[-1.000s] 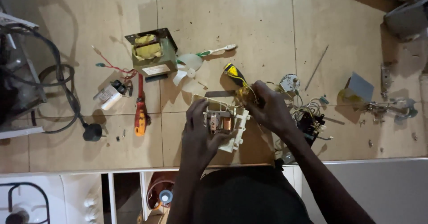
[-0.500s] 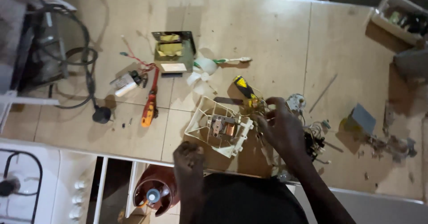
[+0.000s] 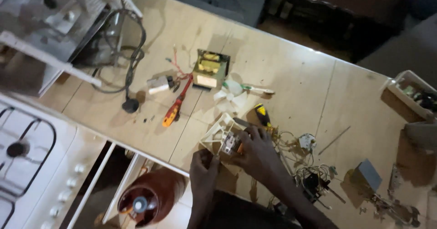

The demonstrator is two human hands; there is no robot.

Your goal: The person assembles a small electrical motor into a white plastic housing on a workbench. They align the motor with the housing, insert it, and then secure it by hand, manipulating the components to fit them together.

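The picture is dim and a bit blurry. The table looks brightest in the middle. The top right is dark.

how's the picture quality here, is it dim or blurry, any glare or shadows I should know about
Head view: dim and slightly soft overall; the appliance casing at top left is smeared by blur. The counter has a pale sheen along its far edge. The left hand and right hand, both on the white plastic frame, look dark with little detail.

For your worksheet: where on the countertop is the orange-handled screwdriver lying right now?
In the head view, the orange-handled screwdriver lies left of centre on the countertop, just below-left of the transformer, apart from both hands.
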